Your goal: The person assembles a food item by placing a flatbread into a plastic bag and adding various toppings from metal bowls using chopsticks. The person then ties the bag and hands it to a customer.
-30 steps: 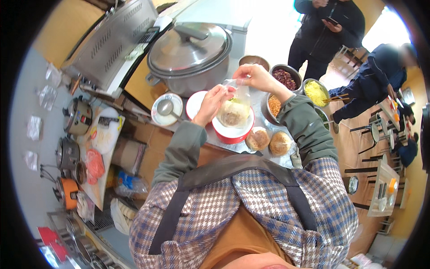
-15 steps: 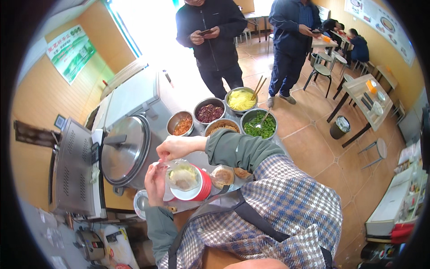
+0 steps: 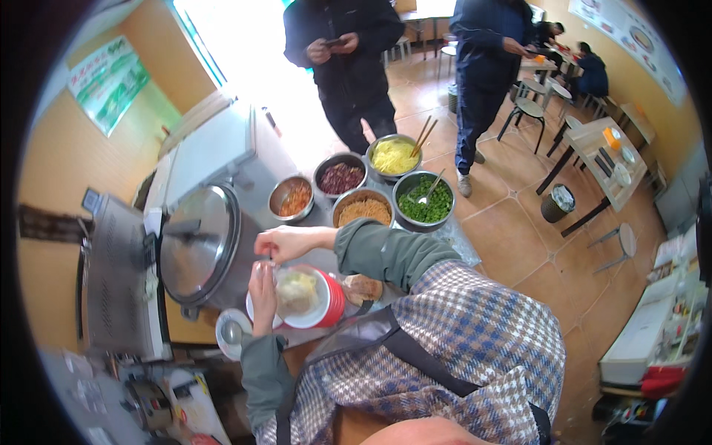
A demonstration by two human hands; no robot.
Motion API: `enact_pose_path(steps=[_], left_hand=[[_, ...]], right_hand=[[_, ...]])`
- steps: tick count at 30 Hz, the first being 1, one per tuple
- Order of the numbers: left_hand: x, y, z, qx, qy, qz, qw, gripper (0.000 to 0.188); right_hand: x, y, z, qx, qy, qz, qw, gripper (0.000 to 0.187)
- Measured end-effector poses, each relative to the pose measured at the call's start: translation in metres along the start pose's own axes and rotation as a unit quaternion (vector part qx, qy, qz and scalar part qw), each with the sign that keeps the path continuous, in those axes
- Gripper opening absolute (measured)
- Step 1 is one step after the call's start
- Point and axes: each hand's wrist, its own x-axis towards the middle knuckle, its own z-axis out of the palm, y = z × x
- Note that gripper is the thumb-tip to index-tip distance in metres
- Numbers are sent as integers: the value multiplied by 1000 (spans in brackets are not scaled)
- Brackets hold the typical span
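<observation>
A clear plastic bag [image 3: 295, 288] with pale yellowish food in it rests at the mouth of a red stack of paper cups or bowls [image 3: 335, 300] with a white inside. At the bag's left side, my left hand [image 3: 263, 293] holds its gathered top with the fingers closed. My right hand [image 3: 288, 242] reaches across from the right and pinches at the same upper edge, close to the left fingertips. The exact grip is partly hidden and slightly blurred. Just right of the stack lies a round brown bread [image 3: 362, 288], which seems to be in clear wrap.
Beyond my right arm stand metal bowls of orange [image 3: 291, 199], dark red [image 3: 340, 178], yellow [image 3: 394, 157], brown [image 3: 363, 211] and green [image 3: 424, 199] food. A large lidded pot [image 3: 196, 245] is at left. Two people [image 3: 345, 67] stand across the counter.
Both hands stay at the bag's top, and the left hand has turned more upright. My view has shifted a little. The person at the right has stepped, and the spoon in the green food lies differently.
</observation>
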Motion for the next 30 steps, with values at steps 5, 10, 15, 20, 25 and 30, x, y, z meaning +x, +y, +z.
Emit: enact_pose_path(steps=[5, 10, 15, 20, 25, 30], left_hand=[[5, -10, -6, -249, -44, -74, 965, 20], [5, -8, -26, -342, -114, -202, 911, 19], [-3, 1, -18, 310, 42, 308, 898, 17], [-5, 5, -15, 389, 126, 418, 811, 24], [-20, -11, -20, 414, 133, 374, 819, 15], [-67, -42, -38, 368, 163, 279, 872, 24]], right_hand=[[-26, 16, 33, -5, 122, -55, 991, 13], [-34, 4, 22, -56, 95, -195, 975, 14], [-22, 7, 20, 156, 98, -34, 982, 29], [-5, 5, 28, -92, -1, -158, 983, 34], [-13, 13, 14, -288, -32, -241, 926, 19], [-53, 49, 0, -355, -40, -149, 922, 17]])
